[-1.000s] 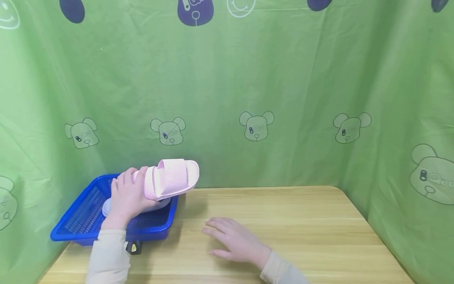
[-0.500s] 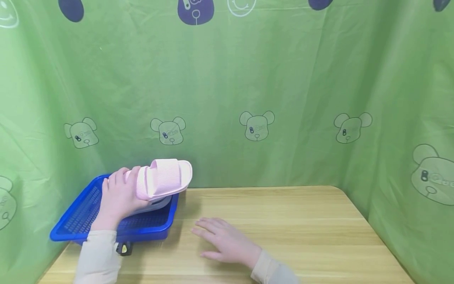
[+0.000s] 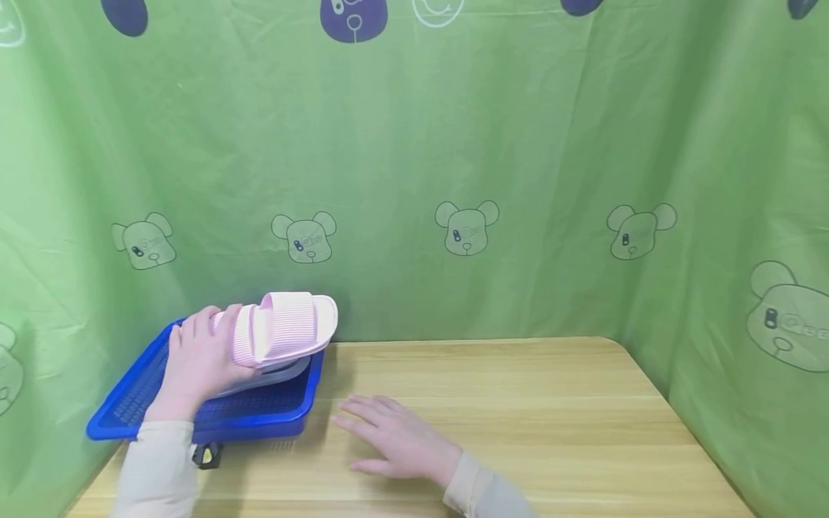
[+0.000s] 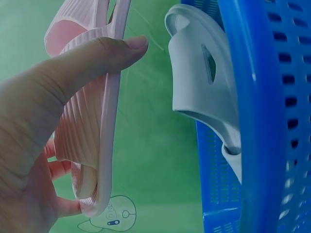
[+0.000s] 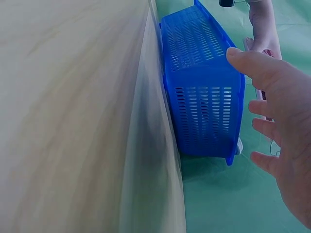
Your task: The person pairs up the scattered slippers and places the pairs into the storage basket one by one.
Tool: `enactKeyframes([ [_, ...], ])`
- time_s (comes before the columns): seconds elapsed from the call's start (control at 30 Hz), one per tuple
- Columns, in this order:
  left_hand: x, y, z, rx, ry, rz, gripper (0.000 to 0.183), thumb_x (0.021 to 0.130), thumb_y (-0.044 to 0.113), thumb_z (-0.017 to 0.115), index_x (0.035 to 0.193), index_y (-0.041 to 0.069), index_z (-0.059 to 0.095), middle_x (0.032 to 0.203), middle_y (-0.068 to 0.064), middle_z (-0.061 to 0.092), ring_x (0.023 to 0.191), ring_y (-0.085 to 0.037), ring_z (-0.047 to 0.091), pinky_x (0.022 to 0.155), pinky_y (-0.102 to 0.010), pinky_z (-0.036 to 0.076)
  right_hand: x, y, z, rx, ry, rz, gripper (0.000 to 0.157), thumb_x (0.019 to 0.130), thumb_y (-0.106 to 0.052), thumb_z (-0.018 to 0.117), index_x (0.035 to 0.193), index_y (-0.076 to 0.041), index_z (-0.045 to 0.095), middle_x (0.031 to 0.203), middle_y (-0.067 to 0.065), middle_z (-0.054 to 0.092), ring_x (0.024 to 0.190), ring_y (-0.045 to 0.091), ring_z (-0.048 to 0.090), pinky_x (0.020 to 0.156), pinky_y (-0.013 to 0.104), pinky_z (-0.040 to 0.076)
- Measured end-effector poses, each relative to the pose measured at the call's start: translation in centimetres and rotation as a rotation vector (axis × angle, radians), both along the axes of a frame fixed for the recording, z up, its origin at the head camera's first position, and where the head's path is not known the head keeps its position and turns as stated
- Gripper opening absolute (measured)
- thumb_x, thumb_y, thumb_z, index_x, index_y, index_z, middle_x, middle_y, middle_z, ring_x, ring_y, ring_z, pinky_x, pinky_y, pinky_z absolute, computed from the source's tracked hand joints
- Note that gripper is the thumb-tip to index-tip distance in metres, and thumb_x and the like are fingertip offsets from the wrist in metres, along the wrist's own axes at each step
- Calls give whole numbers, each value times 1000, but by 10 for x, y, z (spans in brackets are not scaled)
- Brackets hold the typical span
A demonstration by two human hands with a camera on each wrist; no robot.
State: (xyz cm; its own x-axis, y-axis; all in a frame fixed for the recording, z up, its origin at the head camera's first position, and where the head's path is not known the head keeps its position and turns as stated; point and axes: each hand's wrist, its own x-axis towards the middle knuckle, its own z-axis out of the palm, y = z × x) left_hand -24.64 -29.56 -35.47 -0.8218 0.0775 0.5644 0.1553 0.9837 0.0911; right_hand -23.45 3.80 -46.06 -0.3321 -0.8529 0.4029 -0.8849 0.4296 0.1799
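My left hand point(image 3: 197, 367) grips ribbed pink slippers point(image 3: 291, 327) above a blue plastic basket point(image 3: 259, 424). In the left wrist view the thumb lies across the ribbed strap, with fingers on the far side. Two ribbed straps show, and the slippers look overlapped. A pale grey slipper point(image 4: 199, 77) rests in the basket, partly hidden under the pink ones in the head view. To the right of the basket, my right hand point(image 3: 401, 439) hovers over the table with its fingers spread and holds nothing.
The basket stands at the left end of a wooden table point(image 3: 518, 403). A green curtain point(image 3: 401, 129) with bear prints hangs behind and on both sides. Beneath the left wrist, a small black object with a yellow mark point(image 3: 207, 455) shows, apparently worn there.
My left hand has carried the pink slippers leftward, further over the basket, covering more of the grey slipper. My right hand has drifted left towards the basket, its fingers still spread.
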Motion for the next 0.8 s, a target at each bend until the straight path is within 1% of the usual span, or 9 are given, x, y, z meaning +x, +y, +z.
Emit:
enactKeyframes([
  [0.2, 2, -7, 4, 5, -23, 5, 106, 48, 43, 89, 137, 10, 40, 127, -28, 42, 117, -50, 36, 94, -71, 26, -1, -8, 2, 1, -6, 12, 74, 92, -58, 53, 153, -23, 29, 155, 4, 39, 144, 21, 37, 115, 43, 35],
  [0.27, 3, -9, 4, 3, -21, 3, 106, 48, 42, 89, 136, 10, 40, 127, -28, 42, 116, -51, 36, 93, -71, 26, 0, -11, 3, 6, -10, 15, 75, 92, -58, 54, 153, -23, 29, 156, 4, 38, 145, 21, 36, 116, 42, 34],
  [0.4, 4, -14, 5, -9, -24, 1, 105, 49, 42, 90, 136, 10, 41, 126, -29, 42, 114, -51, 37, 90, -69, 27, 1, -18, 7, 31, -37, 6, 77, 93, -59, 51, 155, -25, 23, 159, 2, 32, 147, 20, 31, 117, 43, 31],
  [0.53, 4, -19, 5, -19, -42, 2, 106, 49, 44, 90, 136, 11, 40, 126, -30, 42, 114, -53, 37, 91, -71, 27, 1, -26, 10, 41, -62, 3, 79, 92, -59, 52, 156, -25, 21, 161, 2, 28, 149, 21, 27, 118, 44, 30],
  [0.67, 4, -25, 5, -29, -58, -1, 108, 48, 47, 90, 137, 11, 40, 127, -30, 42, 114, -53, 38, 89, -70, 29, -1, -34, 8, 56, -83, -5, 81, 92, -60, 52, 156, -26, 18, 163, 2, 23, 150, 20, 23, 118, 46, 29],
  [0.8, 5, -32, 4, -41, -67, 0, 109, 47, 51, 90, 136, 11, 41, 126, -30, 42, 114, -53, 38, 88, -69, 30, -1, -41, 5, 93, -98, -15, 82, 92, -62, 48, 157, -27, 12, 164, 2, 16, 152, 20, 18, 119, 46, 27],
])
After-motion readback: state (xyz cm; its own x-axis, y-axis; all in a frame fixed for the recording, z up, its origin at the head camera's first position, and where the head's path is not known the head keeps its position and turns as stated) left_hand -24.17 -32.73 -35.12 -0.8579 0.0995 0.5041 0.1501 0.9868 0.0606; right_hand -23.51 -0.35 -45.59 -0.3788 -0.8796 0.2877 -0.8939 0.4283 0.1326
